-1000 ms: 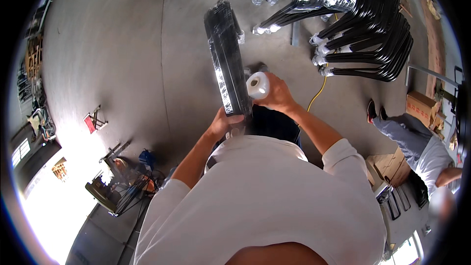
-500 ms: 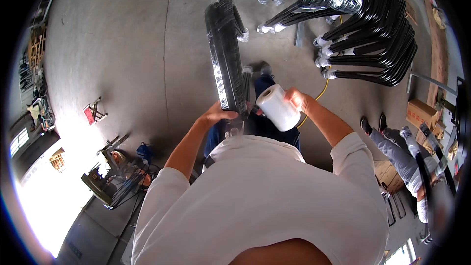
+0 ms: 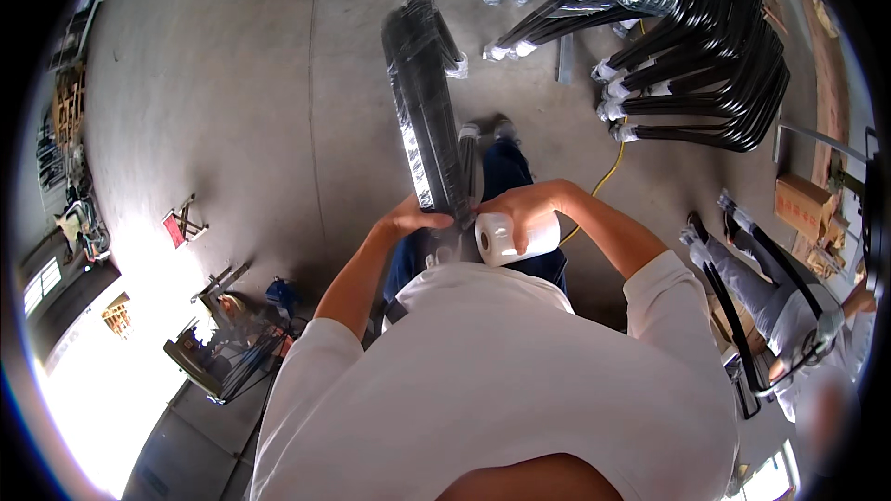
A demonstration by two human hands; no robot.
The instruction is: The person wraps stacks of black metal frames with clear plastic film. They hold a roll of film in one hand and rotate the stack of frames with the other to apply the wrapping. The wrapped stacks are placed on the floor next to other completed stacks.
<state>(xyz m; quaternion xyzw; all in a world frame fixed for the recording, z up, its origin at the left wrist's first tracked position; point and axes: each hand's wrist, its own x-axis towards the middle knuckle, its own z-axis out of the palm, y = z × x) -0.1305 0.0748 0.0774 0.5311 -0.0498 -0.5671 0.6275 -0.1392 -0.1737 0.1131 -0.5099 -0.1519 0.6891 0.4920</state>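
Observation:
A long black bundle of metal frame parts [image 3: 425, 102], covered in clear film, stands up in front of me on the concrete floor. My left hand [image 3: 411, 221] grips its near end. My right hand [image 3: 531, 209] holds a white roll of stretch film [image 3: 506, 239] pressed close against the right side of that near end. A hazy sheet of film runs between the roll and the bundle. My white shirt hides everything below my hands.
Stacks of black wrapped chair frames [image 3: 691, 65] lie at the back right. A yellow cable [image 3: 608, 176] crosses the floor. Another person [image 3: 789, 306] crouches at the right near cardboard boxes [image 3: 803, 209]. Folded frames [image 3: 218, 357] and a small red stand [image 3: 181, 227] sit at the left.
My right hand has carried the film roll from the bundle's far right side down and in, close to its near end. My left hand keeps its grip there.

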